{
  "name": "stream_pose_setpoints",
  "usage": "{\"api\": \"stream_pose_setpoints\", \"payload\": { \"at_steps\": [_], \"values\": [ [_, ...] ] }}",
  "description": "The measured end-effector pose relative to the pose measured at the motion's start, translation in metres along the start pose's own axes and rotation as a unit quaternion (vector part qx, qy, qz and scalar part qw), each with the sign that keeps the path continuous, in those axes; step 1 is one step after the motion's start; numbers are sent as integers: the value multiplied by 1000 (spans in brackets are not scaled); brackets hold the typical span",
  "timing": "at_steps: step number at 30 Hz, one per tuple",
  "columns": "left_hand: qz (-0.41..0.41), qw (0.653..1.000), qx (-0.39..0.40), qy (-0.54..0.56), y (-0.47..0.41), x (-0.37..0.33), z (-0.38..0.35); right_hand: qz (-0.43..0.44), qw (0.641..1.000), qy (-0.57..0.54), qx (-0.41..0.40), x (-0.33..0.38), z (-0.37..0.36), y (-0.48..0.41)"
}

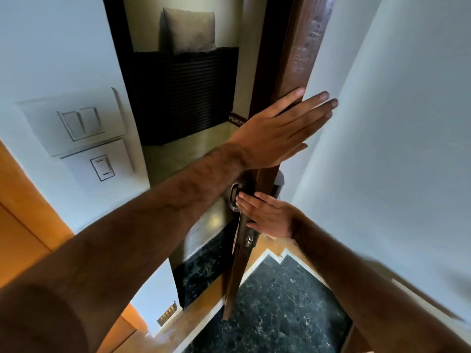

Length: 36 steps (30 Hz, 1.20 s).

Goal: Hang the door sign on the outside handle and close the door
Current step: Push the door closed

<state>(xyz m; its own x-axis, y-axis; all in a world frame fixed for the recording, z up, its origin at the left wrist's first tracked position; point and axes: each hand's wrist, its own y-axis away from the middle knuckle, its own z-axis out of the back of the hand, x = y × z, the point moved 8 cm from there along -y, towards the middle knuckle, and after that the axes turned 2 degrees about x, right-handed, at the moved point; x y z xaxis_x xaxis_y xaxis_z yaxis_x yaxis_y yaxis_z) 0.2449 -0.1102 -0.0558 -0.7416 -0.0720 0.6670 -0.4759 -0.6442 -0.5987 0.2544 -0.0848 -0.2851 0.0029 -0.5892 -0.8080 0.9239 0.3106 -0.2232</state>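
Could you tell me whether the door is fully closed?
No, the door stands ajar, its edge facing the camera with the room beyond visible past it.

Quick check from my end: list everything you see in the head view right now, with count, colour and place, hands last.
door: one, dark brown wood, centre, seen edge-on and ajar
door handle: one, silver metal, on the door's left side at mid height
door sign: one, white with red, hanging under the handle, mostly hidden
switch plates: two, white, left wall, stacked
cushion: one, grey, top centre, beyond the doorway on a dark unit
floor: dark green marble with white and tan border, bottom centre
left hand: flat, open, across the door's edge above the handle
right hand: open, fingers flat at the door's edge by the handle
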Motion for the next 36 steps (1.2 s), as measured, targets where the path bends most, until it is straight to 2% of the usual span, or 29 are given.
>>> {"api": "stream_pose_setpoints", "payload": {
  "at_steps": [5, 11, 15, 18, 21, 24, 28, 32, 34, 36],
  "values": [
    [4, 997, 25, -74, 30, 24, -9, 13, 1000, -15, 9, 13, 4, -35],
    [12, 992, 50, -119, 61, 54, -13, 69, 997, 38, 18, 38, -2, -44],
    [30, 989, 64, -131, 78, 73, -16, 103, 992, -50, 49, 52, -14, -23],
    [47, 987, 74, -135, 91, 86, -19, 62, 991, -103, 53, 46, -24, -20],
    [56, 984, 89, -145, 104, 100, -23, -37, 977, -164, 134, 17, -50, -45],
    [59, 976, 109, -178, 117, 114, -28, -120, 942, -244, 196, -2, -84, -67],
    [82, 963, 139, -214, 136, 131, -37, -88, 928, -319, 174, 13, -107, -100],
    [87, 948, 188, -242, 150, 137, -53, -102, 915, -366, 134, 19, -127, -131],
    [79, 943, 223, -232, 148, 132, -66, -96, 911, -381, 127, 22, -135, -146],
    [116, 939, 248, -208, 141, 136, -81, -90, 902, -402, 133, 24, -140, -158]
  ]
}}
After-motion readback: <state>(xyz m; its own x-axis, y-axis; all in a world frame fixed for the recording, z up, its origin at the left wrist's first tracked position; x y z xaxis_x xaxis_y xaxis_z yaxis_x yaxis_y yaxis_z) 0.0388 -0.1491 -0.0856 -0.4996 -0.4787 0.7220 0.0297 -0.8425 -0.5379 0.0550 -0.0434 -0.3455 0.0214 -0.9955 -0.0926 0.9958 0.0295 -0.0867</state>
